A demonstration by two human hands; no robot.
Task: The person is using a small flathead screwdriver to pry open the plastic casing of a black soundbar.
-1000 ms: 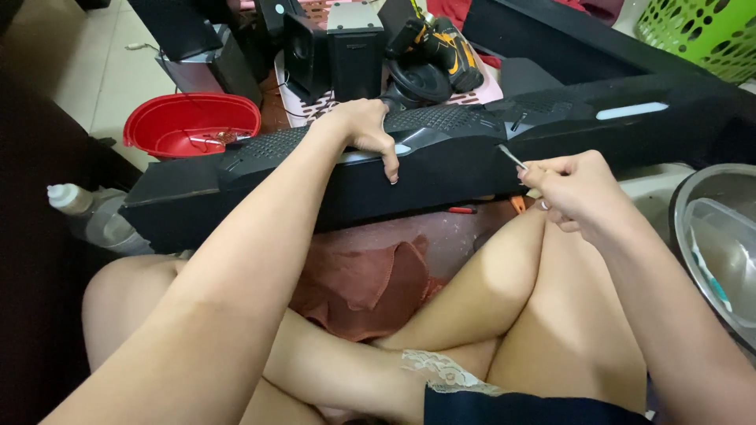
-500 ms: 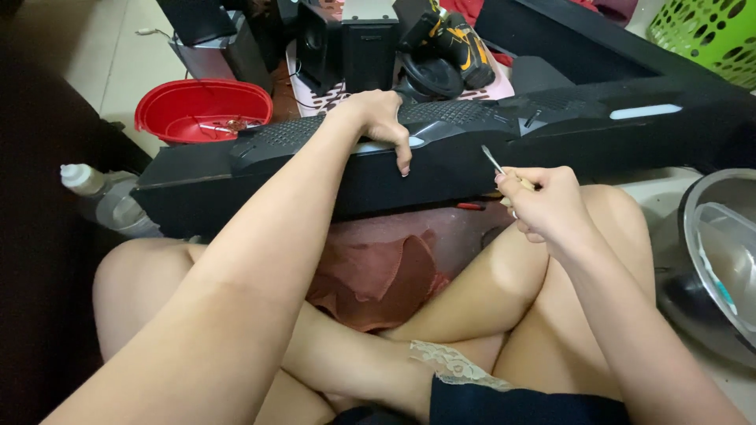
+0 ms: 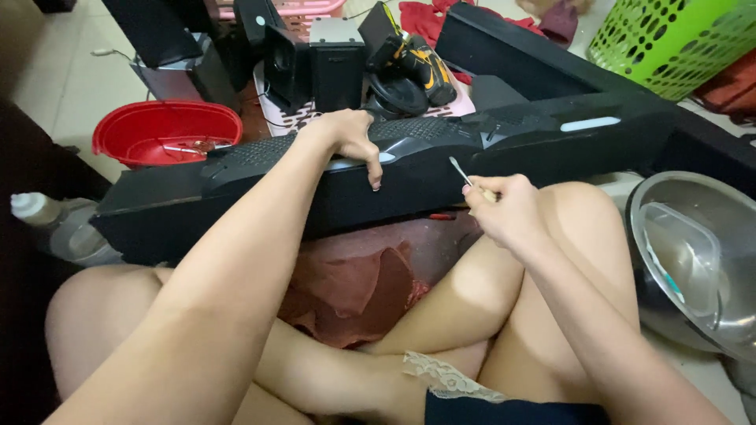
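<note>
A long black soundbar-like speaker (image 3: 551, 149) lies across my crossed legs, running from lower left to upper right. My left hand (image 3: 350, 140) rests on top of it near its middle, fingers curled over the front edge. My right hand (image 3: 504, 208) sits just in front of the speaker above my knee, pinching a thin cotton swab (image 3: 461, 170) whose white tip points up toward the speaker's front face.
A red plastic basin (image 3: 161, 130) stands at the left behind the speaker. Small black speakers (image 3: 335, 51) and a yellow-black power tool (image 3: 417, 59) crowd the back. A green basket (image 3: 677, 39) is top right, a steel bowl (image 3: 701, 260) at the right, a reddish cloth (image 3: 354, 287) under my legs.
My right hand has shifted left and slightly down with the swab, closer to the speaker's middle. The left hand stays on top of the speaker.
</note>
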